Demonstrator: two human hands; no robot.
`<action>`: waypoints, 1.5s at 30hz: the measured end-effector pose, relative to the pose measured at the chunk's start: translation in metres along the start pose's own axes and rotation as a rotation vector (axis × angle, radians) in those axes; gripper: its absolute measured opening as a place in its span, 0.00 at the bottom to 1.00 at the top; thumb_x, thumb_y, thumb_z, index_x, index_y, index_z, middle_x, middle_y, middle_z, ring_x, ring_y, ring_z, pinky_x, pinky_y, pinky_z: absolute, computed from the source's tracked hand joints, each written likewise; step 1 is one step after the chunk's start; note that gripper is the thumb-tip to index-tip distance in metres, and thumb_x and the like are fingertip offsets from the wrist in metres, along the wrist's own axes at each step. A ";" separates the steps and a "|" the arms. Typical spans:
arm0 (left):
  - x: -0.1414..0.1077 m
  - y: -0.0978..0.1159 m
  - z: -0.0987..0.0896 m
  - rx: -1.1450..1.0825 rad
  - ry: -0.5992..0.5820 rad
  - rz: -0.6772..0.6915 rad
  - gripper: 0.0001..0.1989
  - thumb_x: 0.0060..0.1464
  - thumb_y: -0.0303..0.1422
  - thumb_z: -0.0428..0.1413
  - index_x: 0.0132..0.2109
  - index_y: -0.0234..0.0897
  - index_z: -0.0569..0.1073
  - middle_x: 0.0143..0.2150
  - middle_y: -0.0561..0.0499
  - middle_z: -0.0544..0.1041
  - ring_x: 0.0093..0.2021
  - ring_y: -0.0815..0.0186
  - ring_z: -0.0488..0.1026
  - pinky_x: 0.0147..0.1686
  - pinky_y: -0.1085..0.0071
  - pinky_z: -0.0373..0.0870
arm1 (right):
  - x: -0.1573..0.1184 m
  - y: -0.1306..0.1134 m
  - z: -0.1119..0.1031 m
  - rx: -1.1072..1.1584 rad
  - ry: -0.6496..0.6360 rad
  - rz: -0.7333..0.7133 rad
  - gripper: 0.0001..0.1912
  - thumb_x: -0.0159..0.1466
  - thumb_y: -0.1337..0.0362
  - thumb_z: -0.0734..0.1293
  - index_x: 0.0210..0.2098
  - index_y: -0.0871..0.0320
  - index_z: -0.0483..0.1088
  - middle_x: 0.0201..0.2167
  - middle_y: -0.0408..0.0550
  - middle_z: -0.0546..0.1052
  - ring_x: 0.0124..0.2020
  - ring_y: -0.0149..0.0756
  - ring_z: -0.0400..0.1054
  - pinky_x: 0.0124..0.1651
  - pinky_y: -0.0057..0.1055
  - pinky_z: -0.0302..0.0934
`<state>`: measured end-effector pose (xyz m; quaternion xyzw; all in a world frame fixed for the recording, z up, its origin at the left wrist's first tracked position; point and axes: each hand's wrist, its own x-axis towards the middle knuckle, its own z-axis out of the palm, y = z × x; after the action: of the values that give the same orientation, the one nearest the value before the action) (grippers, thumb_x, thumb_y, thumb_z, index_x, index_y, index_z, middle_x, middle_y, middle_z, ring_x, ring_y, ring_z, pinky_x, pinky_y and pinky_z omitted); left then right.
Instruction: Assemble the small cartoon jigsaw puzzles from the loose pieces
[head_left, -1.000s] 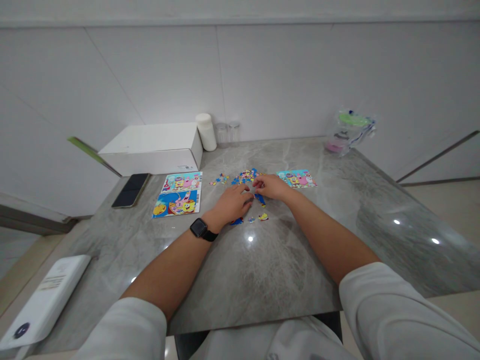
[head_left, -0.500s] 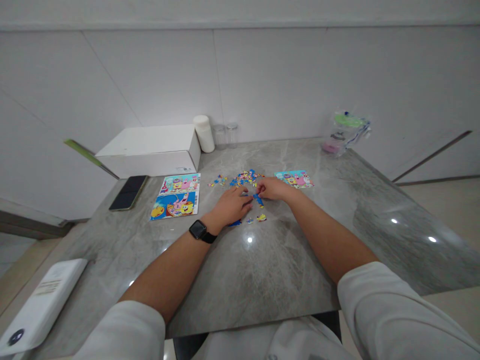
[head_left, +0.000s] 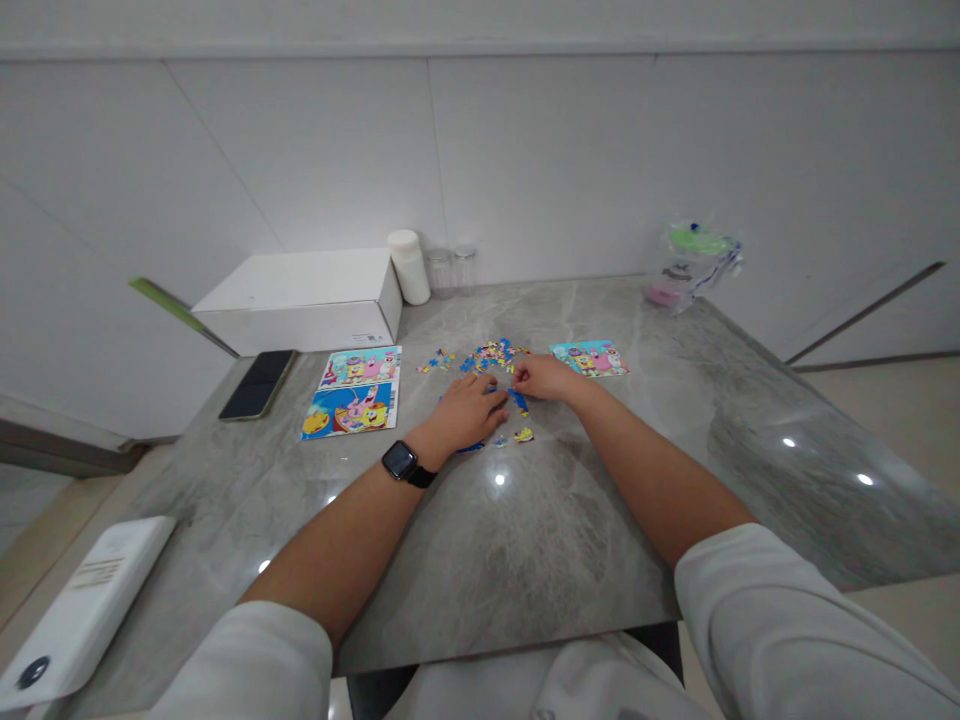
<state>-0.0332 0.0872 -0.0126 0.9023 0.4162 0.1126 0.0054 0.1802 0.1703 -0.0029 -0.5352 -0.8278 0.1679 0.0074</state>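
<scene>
My left hand [head_left: 470,411] lies palm down over some joined blue puzzle pieces, its fingers spread and stretched to the right. Most of what is under it is hidden. Just right of it, my right hand [head_left: 541,376] pinches at the upper end of a blue puzzle strip [head_left: 519,402]; thumb and forefinger are pressed together on a blue puzzle piece. A yellow puzzle piece cluster [head_left: 523,435] and a small pale blue piece [head_left: 501,441] lie nearer to me. Behind my hands is a pile of loose puzzle pieces [head_left: 491,354].
Picture cards [head_left: 351,408] lie left on the marble table [head_left: 555,540], another card [head_left: 590,358] right. A phone [head_left: 259,385], white box [head_left: 300,295], white bottle [head_left: 409,268] and two clear jars [head_left: 452,272] stand around. A plastic bag [head_left: 690,268] sits back right, a white device [head_left: 90,610] front left.
Very little differs. My left hand has shifted slightly to the right, while my right hand stays pinched at the blue strip.
</scene>
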 end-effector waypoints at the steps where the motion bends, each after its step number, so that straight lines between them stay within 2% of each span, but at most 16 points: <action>1: 0.000 0.001 0.000 -0.002 -0.004 0.000 0.19 0.71 0.42 0.52 0.61 0.41 0.78 0.61 0.41 0.74 0.58 0.51 0.72 0.59 0.52 0.70 | 0.000 -0.001 0.000 -0.005 0.005 0.003 0.05 0.64 0.63 0.73 0.39 0.53 0.83 0.40 0.47 0.86 0.41 0.40 0.78 0.42 0.28 0.65; 5: 0.000 0.001 -0.003 -0.023 -0.009 -0.009 0.19 0.71 0.42 0.52 0.60 0.43 0.79 0.62 0.41 0.74 0.59 0.51 0.72 0.60 0.52 0.70 | 0.000 -0.003 0.000 -0.009 0.001 0.020 0.05 0.64 0.63 0.73 0.39 0.53 0.83 0.41 0.47 0.86 0.41 0.39 0.78 0.42 0.27 0.65; 9: 0.000 -0.004 -0.007 -0.046 0.038 -0.021 0.17 0.71 0.39 0.52 0.59 0.42 0.79 0.63 0.41 0.74 0.59 0.51 0.72 0.61 0.51 0.70 | 0.001 -0.001 0.001 -0.016 -0.006 0.019 0.05 0.64 0.64 0.73 0.39 0.52 0.83 0.40 0.46 0.86 0.41 0.39 0.78 0.41 0.27 0.64; 13: 0.001 -0.014 -0.010 -0.011 0.087 -0.092 0.14 0.69 0.35 0.54 0.54 0.40 0.81 0.58 0.42 0.77 0.56 0.52 0.73 0.60 0.53 0.70 | 0.001 0.002 0.002 -0.017 0.019 -0.010 0.05 0.64 0.65 0.73 0.39 0.52 0.83 0.39 0.46 0.86 0.41 0.38 0.78 0.41 0.26 0.64; 18: 0.001 -0.018 -0.012 0.002 0.052 -0.155 0.12 0.67 0.33 0.56 0.49 0.38 0.83 0.52 0.41 0.79 0.53 0.53 0.74 0.57 0.54 0.71 | 0.000 0.004 0.000 -0.004 0.031 -0.040 0.06 0.65 0.66 0.71 0.40 0.54 0.83 0.40 0.47 0.86 0.40 0.37 0.78 0.40 0.27 0.62; 27: 0.002 -0.014 -0.005 0.001 0.049 -0.129 0.13 0.68 0.36 0.56 0.52 0.41 0.84 0.52 0.42 0.79 0.52 0.52 0.74 0.55 0.54 0.72 | -0.002 -0.001 -0.008 0.011 0.061 -0.043 0.07 0.66 0.65 0.70 0.40 0.56 0.82 0.40 0.47 0.85 0.38 0.35 0.77 0.38 0.26 0.60; 36: 0.002 -0.012 -0.011 -0.036 0.016 -0.147 0.14 0.67 0.32 0.57 0.53 0.44 0.85 0.53 0.45 0.80 0.52 0.54 0.75 0.56 0.57 0.72 | -0.003 -0.003 -0.008 0.027 0.097 -0.038 0.08 0.67 0.65 0.70 0.42 0.56 0.82 0.41 0.47 0.85 0.39 0.35 0.77 0.40 0.26 0.61; 45: 0.004 -0.021 -0.002 -0.086 0.027 -0.114 0.15 0.67 0.30 0.55 0.53 0.45 0.85 0.53 0.45 0.81 0.52 0.56 0.75 0.56 0.58 0.72 | -0.002 -0.015 0.005 0.092 0.070 -0.263 0.07 0.63 0.68 0.73 0.40 0.55 0.83 0.36 0.44 0.85 0.38 0.36 0.76 0.41 0.27 0.62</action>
<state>-0.0470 0.1039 -0.0120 0.8746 0.4615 0.1420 0.0450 0.1666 0.1616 -0.0027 -0.4267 -0.8816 0.1843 0.0828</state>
